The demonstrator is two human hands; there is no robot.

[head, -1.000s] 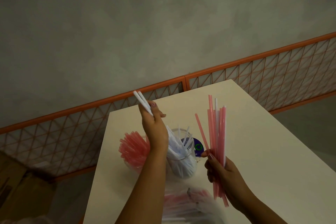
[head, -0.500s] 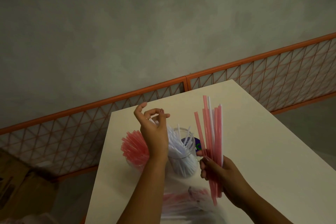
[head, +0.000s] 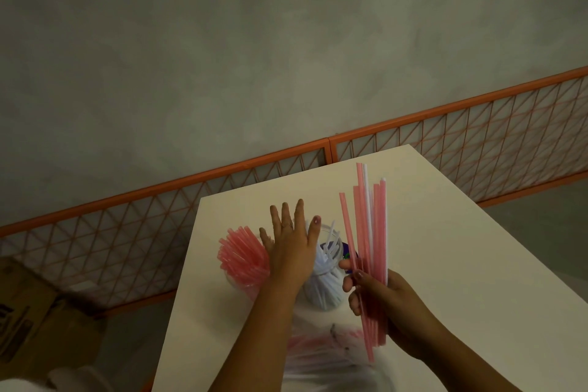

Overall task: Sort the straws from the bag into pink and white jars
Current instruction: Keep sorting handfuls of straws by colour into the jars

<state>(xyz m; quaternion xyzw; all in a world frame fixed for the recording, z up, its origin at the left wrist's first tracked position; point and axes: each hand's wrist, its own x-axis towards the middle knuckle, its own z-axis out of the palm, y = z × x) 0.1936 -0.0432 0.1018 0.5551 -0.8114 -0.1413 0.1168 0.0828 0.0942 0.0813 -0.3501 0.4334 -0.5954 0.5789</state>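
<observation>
Straws [head: 370, 242] fanned upright in right hand [head: 386, 305] grip, left hand [head: 291, 251] spread

- both forearms bare, no sleeves showing
- left hand [head: 291, 248] has a thin ring [head: 287, 225] on one finger
- pinkish polish on its thumbnail
- right hand [head: 386, 302] nails look dark, no jewelry visible

— Left hand [head: 291, 251]?
— Raised flat, palm down, fingers [head: 284, 216] straight and spread, forearm reaching in from the bottom edge.
— And the right hand [head: 386, 304]?
— Lower and nearer, fingers curled around a bundle of straws [head: 370, 232], thumb pointing toward the left hand.
</observation>
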